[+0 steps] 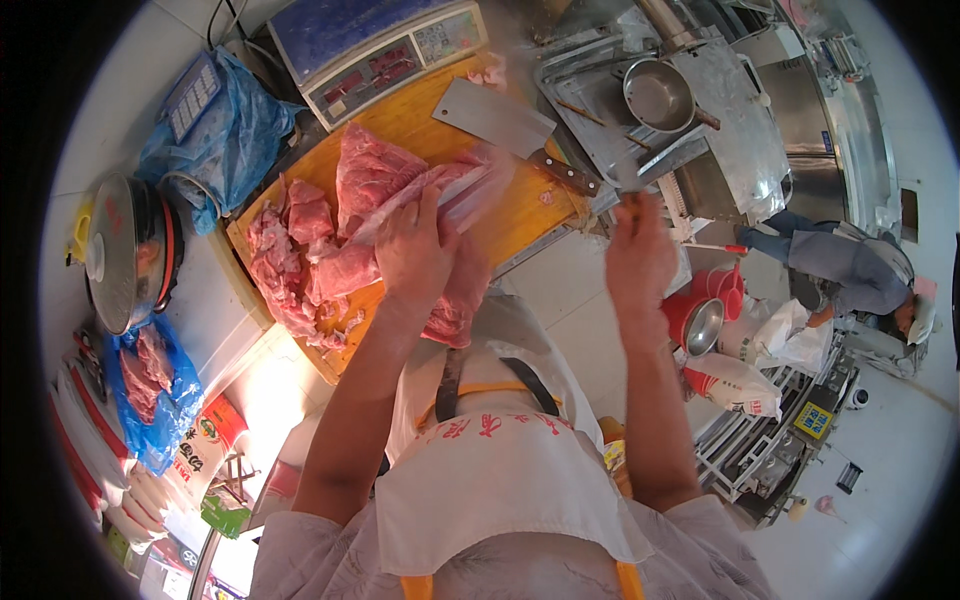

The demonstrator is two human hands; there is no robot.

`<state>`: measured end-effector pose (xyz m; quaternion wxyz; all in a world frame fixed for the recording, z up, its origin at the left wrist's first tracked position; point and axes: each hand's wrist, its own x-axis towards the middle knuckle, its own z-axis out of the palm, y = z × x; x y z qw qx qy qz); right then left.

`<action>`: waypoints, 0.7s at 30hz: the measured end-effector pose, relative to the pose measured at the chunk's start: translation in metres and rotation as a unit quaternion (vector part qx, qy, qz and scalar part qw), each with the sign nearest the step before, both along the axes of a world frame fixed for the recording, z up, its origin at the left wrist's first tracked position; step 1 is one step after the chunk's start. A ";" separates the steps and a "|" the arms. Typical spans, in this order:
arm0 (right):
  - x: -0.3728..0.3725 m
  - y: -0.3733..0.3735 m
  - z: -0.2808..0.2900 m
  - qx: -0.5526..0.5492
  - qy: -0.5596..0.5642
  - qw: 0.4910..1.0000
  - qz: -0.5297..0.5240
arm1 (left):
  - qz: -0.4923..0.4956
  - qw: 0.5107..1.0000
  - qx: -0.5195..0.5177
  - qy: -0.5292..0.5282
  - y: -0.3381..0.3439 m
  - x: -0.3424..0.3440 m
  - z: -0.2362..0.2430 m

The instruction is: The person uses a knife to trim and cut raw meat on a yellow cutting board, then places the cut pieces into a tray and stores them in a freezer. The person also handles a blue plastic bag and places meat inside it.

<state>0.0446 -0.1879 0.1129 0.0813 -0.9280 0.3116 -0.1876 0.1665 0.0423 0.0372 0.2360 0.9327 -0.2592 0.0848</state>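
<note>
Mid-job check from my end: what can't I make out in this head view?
- Head view: right hand, motion-blurred; whether it grips anything is unclear.
- Head view: meat beneath the left hand, covered by the palm and fingers.
- Head view: far end of the scale, cut off by the top edge.
- Head view: most of the keypad device, hidden by the blue bag.

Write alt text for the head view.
A person's left hand rests on raw meat piled on a wooden board; the blurred right hand is off to the right, its grip unclear. A cleaver lies on the board, near a scale.
</note>
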 end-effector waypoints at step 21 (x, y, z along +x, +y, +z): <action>-0.033 -0.056 -0.017 0.409 -0.084 0.908 -0.029 | -0.115 0.963 0.203 0.138 -0.137 0.063 0.034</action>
